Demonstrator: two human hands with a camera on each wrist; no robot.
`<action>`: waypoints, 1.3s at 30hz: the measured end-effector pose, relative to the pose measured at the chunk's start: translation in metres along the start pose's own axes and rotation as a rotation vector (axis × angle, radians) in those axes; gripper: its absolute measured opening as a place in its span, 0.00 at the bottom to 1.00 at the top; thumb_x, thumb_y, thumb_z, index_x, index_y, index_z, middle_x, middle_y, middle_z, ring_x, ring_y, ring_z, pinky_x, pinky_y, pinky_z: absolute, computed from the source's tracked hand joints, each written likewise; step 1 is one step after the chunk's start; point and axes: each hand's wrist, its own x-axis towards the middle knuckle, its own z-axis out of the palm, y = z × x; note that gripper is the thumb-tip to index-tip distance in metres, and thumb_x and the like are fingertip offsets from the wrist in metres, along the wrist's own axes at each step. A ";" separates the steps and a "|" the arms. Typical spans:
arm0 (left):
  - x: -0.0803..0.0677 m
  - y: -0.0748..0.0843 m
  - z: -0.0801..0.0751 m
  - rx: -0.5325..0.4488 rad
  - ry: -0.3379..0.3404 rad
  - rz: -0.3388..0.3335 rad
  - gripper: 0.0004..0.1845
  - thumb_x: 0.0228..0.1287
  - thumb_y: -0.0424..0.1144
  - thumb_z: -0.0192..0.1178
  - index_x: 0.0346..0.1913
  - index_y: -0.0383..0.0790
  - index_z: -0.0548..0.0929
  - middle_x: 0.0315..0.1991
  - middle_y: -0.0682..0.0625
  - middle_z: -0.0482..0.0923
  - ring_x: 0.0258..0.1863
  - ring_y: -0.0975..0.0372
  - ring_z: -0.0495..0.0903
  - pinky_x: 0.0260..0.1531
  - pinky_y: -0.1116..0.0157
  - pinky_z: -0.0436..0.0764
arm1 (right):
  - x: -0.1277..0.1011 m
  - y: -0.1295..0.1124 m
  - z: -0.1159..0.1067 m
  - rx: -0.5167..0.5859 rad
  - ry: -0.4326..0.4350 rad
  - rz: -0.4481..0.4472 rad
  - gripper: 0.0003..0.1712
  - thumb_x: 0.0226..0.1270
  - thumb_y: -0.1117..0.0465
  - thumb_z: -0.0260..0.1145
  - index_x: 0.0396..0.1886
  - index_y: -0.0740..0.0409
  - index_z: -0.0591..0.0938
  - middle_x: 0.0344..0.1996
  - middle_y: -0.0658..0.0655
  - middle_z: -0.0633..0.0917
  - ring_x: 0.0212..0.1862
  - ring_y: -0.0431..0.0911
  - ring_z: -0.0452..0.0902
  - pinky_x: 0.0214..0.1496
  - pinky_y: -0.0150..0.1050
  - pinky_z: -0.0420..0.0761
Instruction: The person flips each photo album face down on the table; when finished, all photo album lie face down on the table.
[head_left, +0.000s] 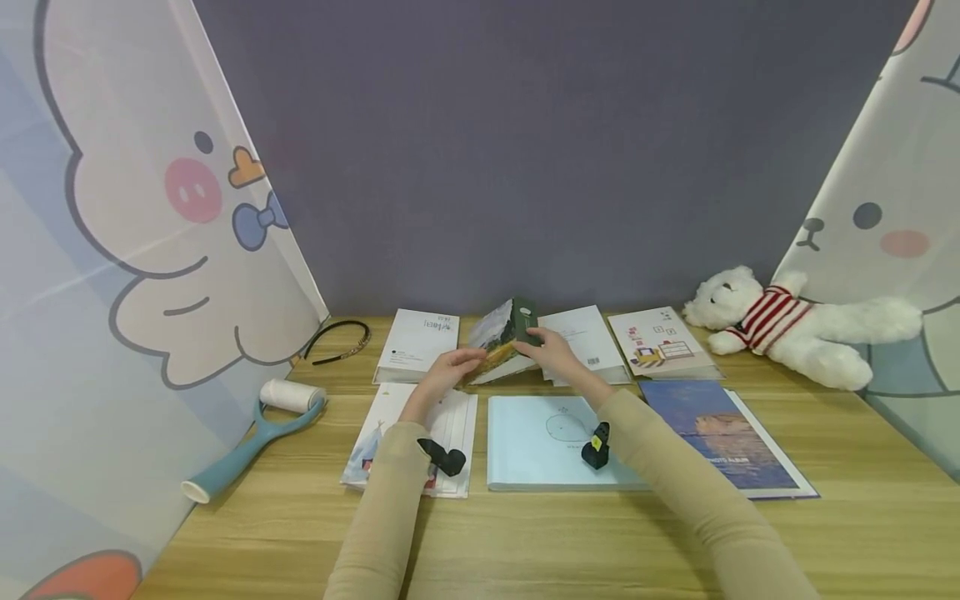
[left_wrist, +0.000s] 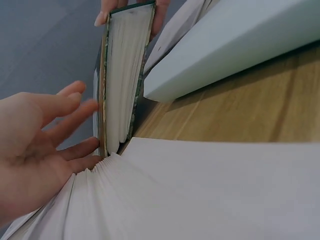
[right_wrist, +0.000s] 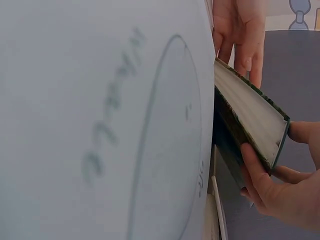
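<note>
A thick book with a green cover and a landscape picture stands tilted up on its edge at the back middle of the wooden table. My right hand grips its raised top edge, fingers and thumb curled round the cover. My left hand has its fingers straight and lies against the book's picture side, low on the left. The page block shows between the covers in both wrist views.
Flat books lie around: a white one, another white one, a pink-illustrated one, a light blue one, a blue photo album. A lint roller and headband lie left; a plush bear right.
</note>
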 end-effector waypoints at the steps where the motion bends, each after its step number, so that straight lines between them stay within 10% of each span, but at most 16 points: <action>1: 0.000 -0.001 0.000 0.006 0.012 -0.007 0.18 0.70 0.37 0.52 0.61 0.39 0.75 0.63 0.44 0.72 0.64 0.52 0.68 0.64 0.54 0.68 | 0.000 0.001 0.000 0.003 -0.008 0.008 0.37 0.69 0.46 0.57 0.70 0.60 0.61 0.70 0.65 0.60 0.70 0.61 0.56 0.67 0.56 0.64; 12: 0.000 -0.001 0.000 -0.020 0.114 -0.052 0.17 0.69 0.37 0.53 0.59 0.40 0.77 0.60 0.44 0.74 0.62 0.52 0.70 0.60 0.54 0.71 | 0.005 0.009 0.003 -0.042 -0.062 0.031 0.36 0.68 0.45 0.57 0.69 0.60 0.64 0.69 0.65 0.62 0.70 0.61 0.56 0.67 0.56 0.64; 39: 0.000 0.001 0.001 0.031 0.068 -0.087 0.18 0.72 0.40 0.50 0.60 0.40 0.76 0.63 0.44 0.71 0.66 0.50 0.65 0.64 0.52 0.67 | 0.010 0.009 0.009 -0.087 -0.173 0.061 0.31 0.71 0.59 0.55 0.71 0.60 0.60 0.68 0.65 0.64 0.68 0.59 0.60 0.63 0.53 0.70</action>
